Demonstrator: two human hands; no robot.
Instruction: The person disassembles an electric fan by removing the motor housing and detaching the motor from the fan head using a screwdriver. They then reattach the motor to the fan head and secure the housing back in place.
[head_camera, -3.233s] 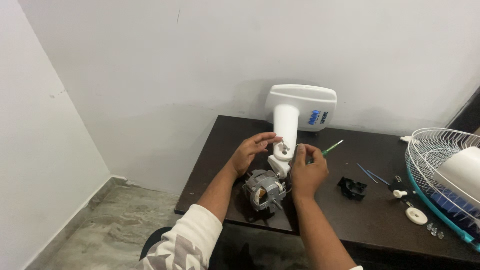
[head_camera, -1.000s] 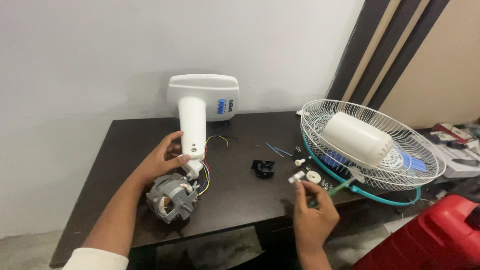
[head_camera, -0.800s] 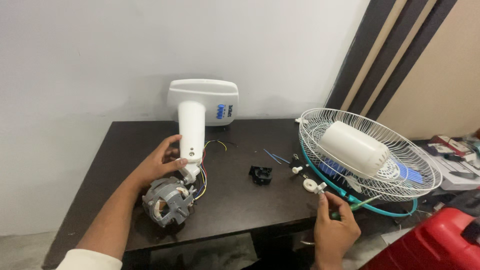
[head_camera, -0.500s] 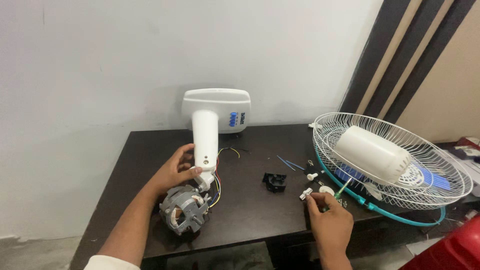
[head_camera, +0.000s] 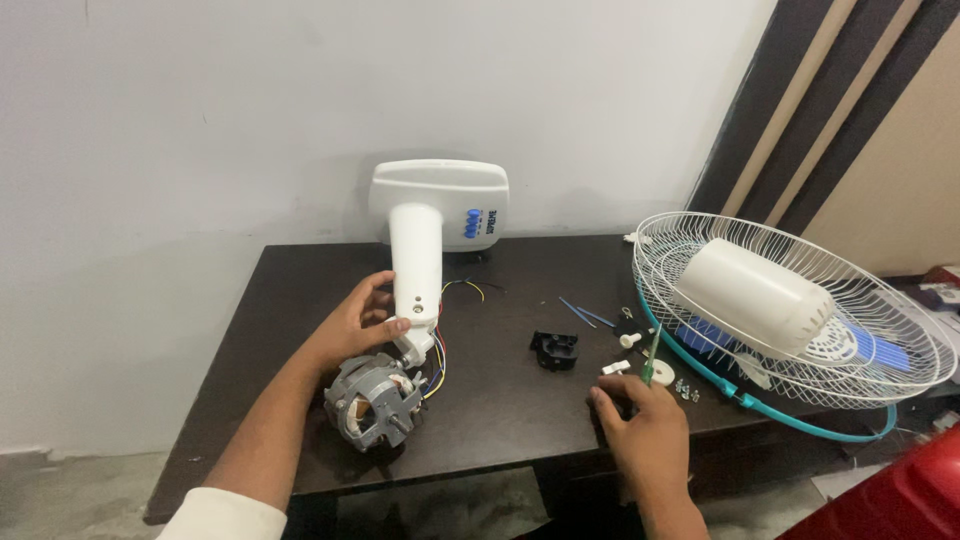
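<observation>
My left hand (head_camera: 357, 322) grips the lower end of a white fan stand (head_camera: 419, 256) lying on a dark table (head_camera: 500, 400). A bare grey fan motor (head_camera: 375, 400) with coloured wires hangs from the stand's neck, just below that hand. My right hand (head_camera: 640, 425) rests near the table's front edge and holds a green-handled screwdriver (head_camera: 651, 358) that points away from me. Small white parts (head_camera: 615, 367) and screws (head_camera: 685, 386) lie around its fingers.
A black plastic piece (head_camera: 555, 349) lies mid-table. Blue wires (head_camera: 585, 314) lie behind it. A white wire fan guard (head_camera: 790, 310) with a white motor cover (head_camera: 755, 295) and a teal rim overhangs the table's right end. A red object (head_camera: 890, 500) sits at the lower right.
Over the earlier frames my right hand left the stand, went to the small parts at the right and now rests there with the screwdriver. My left hand stayed on the stand.
</observation>
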